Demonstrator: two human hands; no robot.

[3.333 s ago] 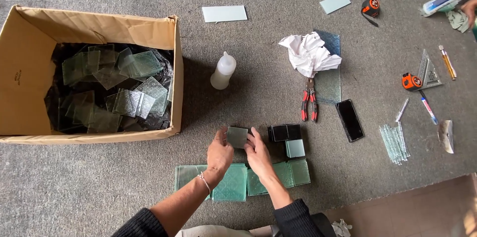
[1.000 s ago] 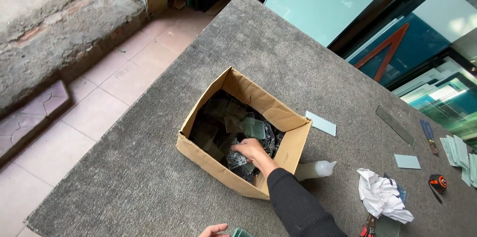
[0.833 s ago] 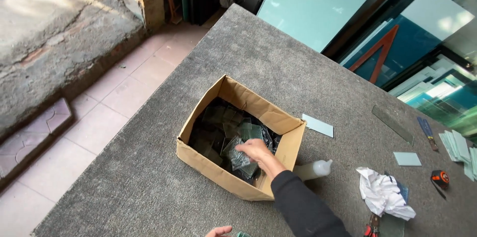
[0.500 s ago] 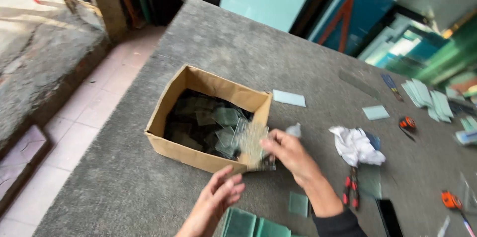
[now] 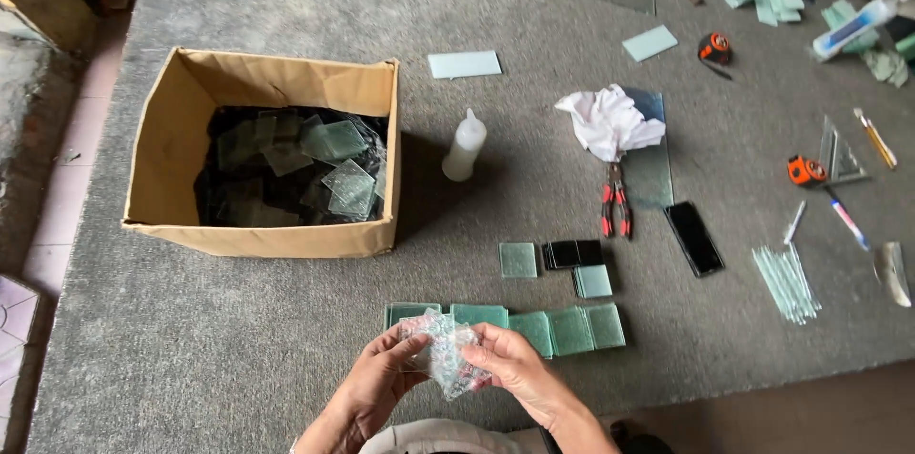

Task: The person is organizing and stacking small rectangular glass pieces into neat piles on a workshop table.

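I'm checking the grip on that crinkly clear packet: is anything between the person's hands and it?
Nothing visible. The left hand and the right hand both touch the clear plastic packet directly, holding it above the table edge, just in front of the row of green glass squares.

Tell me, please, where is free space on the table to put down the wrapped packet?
Bare table lies left of the row of glass squares, below the cardboard box. Also free: between the squeeze bottle and the pliers. The right side, around the tape measure, is crowded.
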